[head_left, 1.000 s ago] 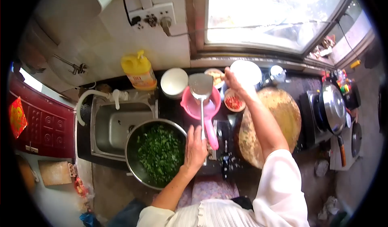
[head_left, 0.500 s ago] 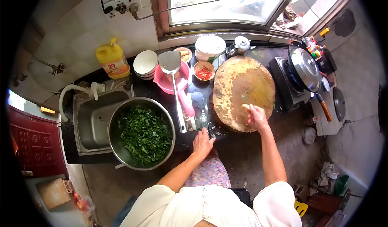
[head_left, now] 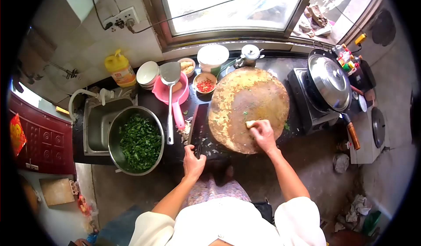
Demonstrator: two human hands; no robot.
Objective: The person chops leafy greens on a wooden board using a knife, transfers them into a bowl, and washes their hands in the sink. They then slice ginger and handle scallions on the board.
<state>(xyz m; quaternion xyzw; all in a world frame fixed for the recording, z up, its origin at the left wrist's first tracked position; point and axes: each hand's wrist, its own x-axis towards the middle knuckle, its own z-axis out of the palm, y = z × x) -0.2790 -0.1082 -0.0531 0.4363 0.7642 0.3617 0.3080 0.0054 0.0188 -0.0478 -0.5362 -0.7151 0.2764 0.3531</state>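
Observation:
My left hand [head_left: 193, 163] is closed around the handle of a cleaver [head_left: 198, 125] at the counter's front edge. The blade points away from me and shows narrow and dark, tipped up on its side. On the round wooden chopping board [head_left: 228, 101], my right hand [head_left: 264, 136] pinches a small pale-yellow piece that looks like ginger [head_left: 250, 124]. Bits of chopped green lie on the board. Left of the cleaver are a pink ladle-shaped basin [head_left: 177, 98], a metal spatula [head_left: 170, 110] resting across it, and pale scraps on the counter.
A steel pot of chopped greens [head_left: 141, 141] stands by the sink [head_left: 94, 127]. Behind the board are a bowl of chopped red chilli [head_left: 205, 84], a white tub [head_left: 212, 57] and a small metal pot [head_left: 250, 53]. At right, a lidded wok [head_left: 330, 81] sits on a stove [head_left: 302, 101].
My left hand has taken hold of the cleaver, which lay flat on the counter, and tipped it up. My right hand still pinches the pale piece over the board. The view has shifted.

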